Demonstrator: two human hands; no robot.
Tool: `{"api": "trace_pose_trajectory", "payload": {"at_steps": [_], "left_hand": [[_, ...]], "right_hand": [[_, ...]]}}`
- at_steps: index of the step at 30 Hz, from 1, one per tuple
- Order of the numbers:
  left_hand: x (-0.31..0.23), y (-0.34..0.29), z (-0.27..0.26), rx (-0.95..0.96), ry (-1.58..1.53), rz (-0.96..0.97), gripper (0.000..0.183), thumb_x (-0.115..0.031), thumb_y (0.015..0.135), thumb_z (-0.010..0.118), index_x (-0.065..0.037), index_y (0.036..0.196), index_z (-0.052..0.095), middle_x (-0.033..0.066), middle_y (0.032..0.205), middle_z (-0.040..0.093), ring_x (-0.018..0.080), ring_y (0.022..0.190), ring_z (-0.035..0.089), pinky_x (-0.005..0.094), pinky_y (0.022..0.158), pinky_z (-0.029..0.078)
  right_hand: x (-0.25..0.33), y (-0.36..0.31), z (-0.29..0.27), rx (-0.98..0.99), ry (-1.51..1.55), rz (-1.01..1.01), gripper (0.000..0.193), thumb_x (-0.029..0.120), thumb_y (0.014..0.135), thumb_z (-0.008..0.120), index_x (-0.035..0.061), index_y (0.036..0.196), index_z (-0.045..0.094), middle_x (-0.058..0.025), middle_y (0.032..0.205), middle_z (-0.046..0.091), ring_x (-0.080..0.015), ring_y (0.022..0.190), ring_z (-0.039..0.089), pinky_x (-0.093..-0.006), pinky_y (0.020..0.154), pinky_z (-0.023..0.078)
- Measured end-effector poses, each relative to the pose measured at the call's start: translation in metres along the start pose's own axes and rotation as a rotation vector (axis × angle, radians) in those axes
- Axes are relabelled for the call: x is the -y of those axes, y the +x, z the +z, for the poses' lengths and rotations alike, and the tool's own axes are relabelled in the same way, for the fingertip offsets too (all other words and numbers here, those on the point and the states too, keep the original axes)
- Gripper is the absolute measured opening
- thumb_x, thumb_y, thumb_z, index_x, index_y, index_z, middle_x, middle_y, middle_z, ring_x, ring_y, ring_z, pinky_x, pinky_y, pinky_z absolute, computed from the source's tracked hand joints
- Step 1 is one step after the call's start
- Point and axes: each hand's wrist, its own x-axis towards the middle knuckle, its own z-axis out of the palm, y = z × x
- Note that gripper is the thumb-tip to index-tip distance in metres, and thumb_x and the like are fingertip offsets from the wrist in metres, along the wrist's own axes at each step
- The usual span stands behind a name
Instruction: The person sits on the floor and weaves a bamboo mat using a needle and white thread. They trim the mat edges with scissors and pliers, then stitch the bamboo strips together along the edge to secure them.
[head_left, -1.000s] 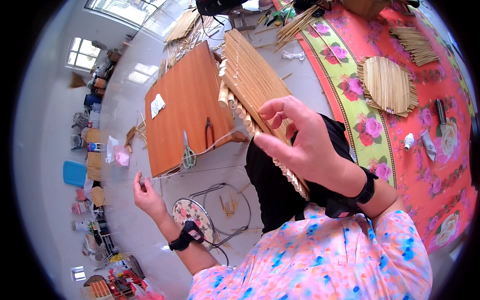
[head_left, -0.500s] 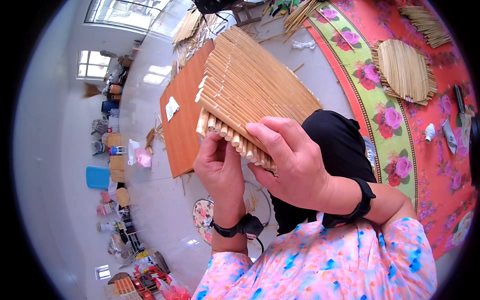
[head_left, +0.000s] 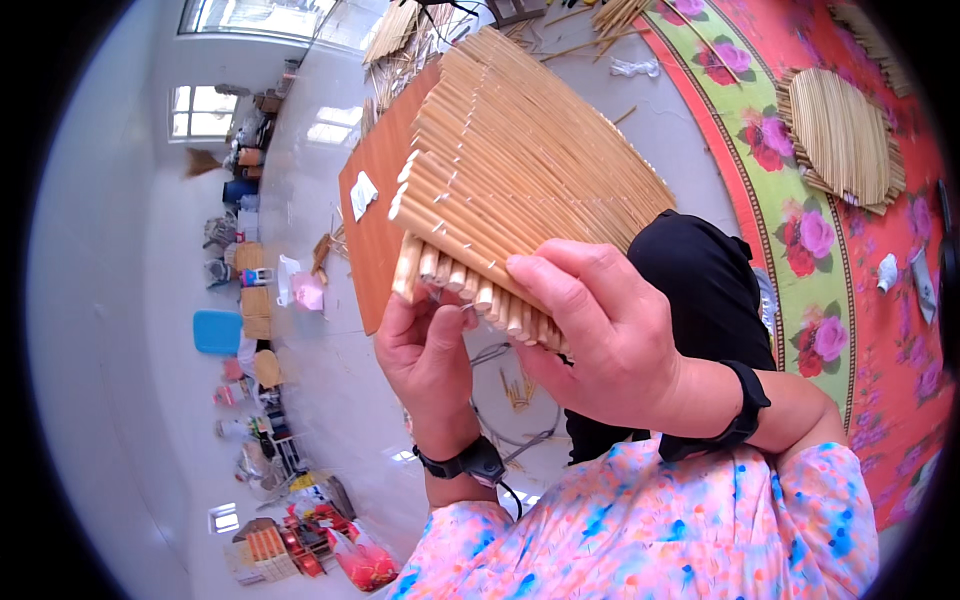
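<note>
A panel of pale straw-coloured sticks (head_left: 540, 150), stitched in rows with white thread, is held up at a tilt before me. A second layer of sticks shows under its near edge, cut ends facing me. My right hand (head_left: 610, 320) grips that edge, thumb on top and fingers beneath. At the lower left corner my left hand (head_left: 425, 350) is closed just under the cut ends. A thin strand that looks like thread (head_left: 468, 307) shows by its thumb; the other fingertips are partly hidden behind the sticks. Each wrist wears a black band.
A brown board (head_left: 375, 255) with a crumpled white scrap (head_left: 363, 195) lies beyond the panel. On the right, a floral red and green cloth (head_left: 815, 270) bears another stick panel (head_left: 840, 135) and a knife-like blade (head_left: 923, 285). Loose sticks (head_left: 620, 15) lie at the back; household goods line the left wall.
My left hand has shifted slightly down and away from the stick ends, and its thumb now shows more fully. The view has swung slightly; the right hand keeps its hold on the panel.
</note>
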Motion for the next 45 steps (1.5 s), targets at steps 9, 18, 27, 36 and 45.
{"api": "trace_pose_trajectory", "payload": {"at_steps": [9,18,27,36,45], "left_hand": [[0.006,0.004,0.032,-0.072,0.312,0.064,0.008,0.007,0.082,0.063,0.005,0.089,0.062,0.0075,0.076,0.058,0.0132,0.073,0.059,0.0248,0.067,0.047],[0.014,0.018,-0.008,0.311,-0.054,-0.02,0.006,-0.003,0.09,0.061,0.003,0.092,0.062,0.0027,0.083,0.057,0.01,0.076,0.054,0.0225,0.069,0.044],[0.056,0.034,0.042,0.424,-0.95,0.177,0.009,-0.005,0.094,0.057,0.001,0.095,0.063,0.0078,0.102,0.057,0.0093,0.077,0.054,0.0222,0.071,0.047],[0.071,0.042,0.052,0.58,-1.221,0.066,0.009,0.0,0.094,0.054,0.001,0.096,0.062,0.0098,0.104,0.06,0.0093,0.071,0.056,0.0208,0.063,0.046],[0.064,0.054,0.037,0.659,-0.955,0.112,0.009,0.001,0.092,0.058,0.003,0.096,0.065,0.0081,0.102,0.062,0.0097,0.071,0.057,0.0207,0.063,0.048]], "right_hand": [[0.003,-0.001,0.004,0.021,-0.132,-0.031,0.055,-0.002,0.065,0.075,0.0016,0.116,0.056,-0.0153,0.105,0.059,-0.0277,0.081,0.063,-0.0331,0.067,0.054],[0.023,0.003,-0.004,0.079,-0.281,0.094,0.049,0.0,0.068,0.072,0.003,0.115,0.058,-0.012,0.105,0.061,-0.0202,0.082,0.063,-0.0303,0.061,0.055],[0.038,0.015,-0.012,0.075,-0.526,0.036,0.045,0.01,0.076,0.076,0.001,0.115,0.055,-0.0094,0.096,0.064,-0.0147,0.067,0.064,-0.0245,0.054,0.052],[0.04,0.017,-0.01,0.15,-0.735,0.001,0.025,0.009,0.089,0.059,-0.0094,0.102,0.049,-0.0167,0.075,0.059,-0.0277,0.057,0.063,-0.0333,0.048,0.049],[0.031,0.015,-0.009,0.144,-0.789,-0.026,0.027,0.008,0.089,0.058,-0.0136,0.102,0.046,-0.0184,0.075,0.054,-0.0284,0.055,0.06,-0.0334,0.046,0.048]]}}
